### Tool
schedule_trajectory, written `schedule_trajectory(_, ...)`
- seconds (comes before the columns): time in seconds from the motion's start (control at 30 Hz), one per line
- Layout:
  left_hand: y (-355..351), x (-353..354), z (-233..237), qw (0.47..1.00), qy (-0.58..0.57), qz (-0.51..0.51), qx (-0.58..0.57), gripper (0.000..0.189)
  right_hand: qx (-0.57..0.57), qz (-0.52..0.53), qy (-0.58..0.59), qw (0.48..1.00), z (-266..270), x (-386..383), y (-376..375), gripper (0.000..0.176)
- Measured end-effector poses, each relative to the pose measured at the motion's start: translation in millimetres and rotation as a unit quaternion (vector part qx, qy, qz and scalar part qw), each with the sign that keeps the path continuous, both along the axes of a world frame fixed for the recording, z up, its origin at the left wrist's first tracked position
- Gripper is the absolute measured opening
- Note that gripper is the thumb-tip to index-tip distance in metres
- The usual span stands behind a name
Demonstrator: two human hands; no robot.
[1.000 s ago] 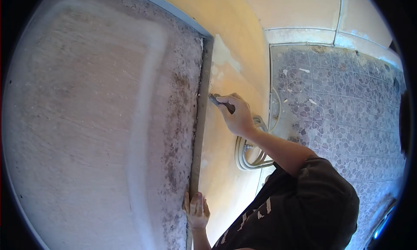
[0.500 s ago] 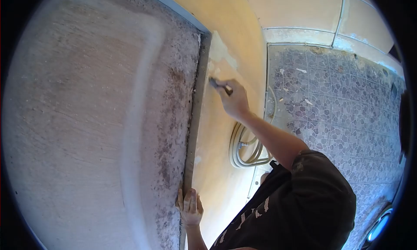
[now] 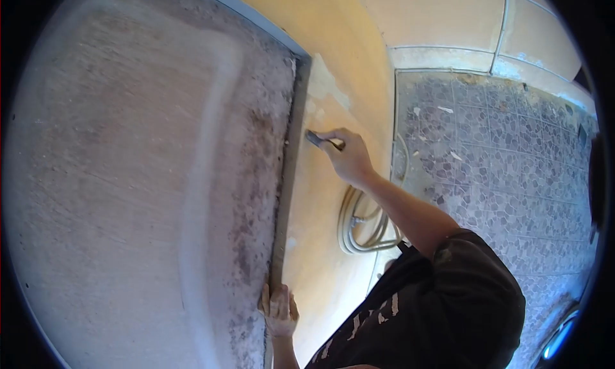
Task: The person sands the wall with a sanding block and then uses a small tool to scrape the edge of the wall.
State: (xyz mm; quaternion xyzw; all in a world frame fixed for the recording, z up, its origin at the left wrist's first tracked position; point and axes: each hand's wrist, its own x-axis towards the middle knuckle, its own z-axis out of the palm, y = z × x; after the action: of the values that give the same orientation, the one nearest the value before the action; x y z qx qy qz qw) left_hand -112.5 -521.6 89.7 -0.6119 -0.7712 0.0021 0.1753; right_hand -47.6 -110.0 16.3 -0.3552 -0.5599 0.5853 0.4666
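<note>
My right hand point(image 3: 351, 159) is closed around a small scraper point(image 3: 313, 138) with a dark flat blade. Its blade lies against the yellow wall point(image 3: 320, 196), close to the grey edge strip point(image 3: 289, 170), below a patch of pale, peeled paint point(image 3: 328, 87). Lower down, my left hand point(image 3: 279, 312) rests on that strip with its fingers stretched out and somewhat apart, holding no tool. Beside the strip spreads a broad, stained grey surface point(image 3: 141, 177) with dark mould-like spots along its border.
A coiled pale hose point(image 3: 351, 236) hangs or lies by the wall under my right forearm. To the right is a stone-patterned tiled floor point(image 3: 487, 151) with a few white flakes point(image 3: 455, 156) on it. Large beige tiles point(image 3: 442, 16) line the far wall.
My right hand with the scraper has moved a little down along the wall, and the blade shows more clearly. The view has shifted slightly. My left hand stays on the strip.
</note>
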Motion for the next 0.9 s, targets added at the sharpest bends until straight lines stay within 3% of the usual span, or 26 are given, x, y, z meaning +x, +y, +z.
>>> schedule_trajectory(0.07, 5, 2, 3, 1.000, 0.012, -0.010, -0.001, 0.054, 0.022, -0.029, 0.048, 0.998, -2, -5, -3, 0.020)
schedule_trajectory(0.17, -1, 1, 1, 1.000, 0.012, -0.004, -0.001, 0.057, 0.054, -0.053, 0.032, 0.997, 9, -1, -39, 0.016)
schedule_trajectory(0.27, 0, 0, -2, 1.000, 0.019, 0.002, -0.002, 0.059, 0.044, -0.105, 0.032, 0.993, 5, -18, -15, 0.021)
schedule_trajectory(0.53, 1, 0, -2, 1.000, 0.020, 0.002, 0.000, 0.054, 0.097, -0.074, 0.018, 0.992, 8, -18, -6, 0.019)
schedule_trajectory(0.6, -2, 7, -2, 1.000, 0.015, 0.000, -0.001, 0.054, 0.088, -0.147, -0.021, 0.985, 9, -27, 25, 0.021)
schedule_trajectory(0.73, 3, -3, 1, 1.000, 0.016, -0.015, 0.011, 0.055, 0.052, -0.063, 0.010, 0.997, 9, -10, -14, 0.019)
schedule_trajectory(0.9, -4, 0, 1, 1.000, 0.005, 0.001, -0.016, 0.057, 0.070, -0.032, 0.001, 0.997, -2, 0, -6, 0.019)
